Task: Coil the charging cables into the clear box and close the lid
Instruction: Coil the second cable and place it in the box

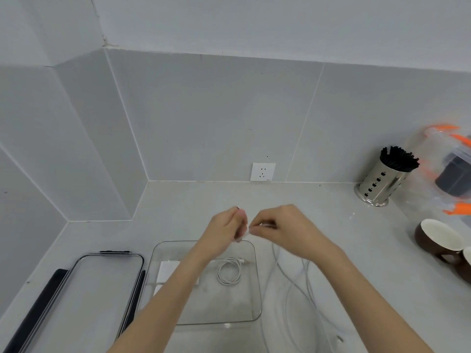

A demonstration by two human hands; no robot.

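Two bare hands are raised together above the far rim of a clear box (pixel 257 289) set on a pale counter (pixel 331 212). A white cable (pixel 293 281) is pinched at its end by the right hand (pixel 283 228), its length trailing down onto the counter to the right of the box. The left hand (pixel 224 225) is curled around the same cable end. Inside the box, a coiled white cable (pixel 229 272) and a white adapter (pixel 167 272) are seen. The lid (pixel 102 289) is laid flat to the left of the box.
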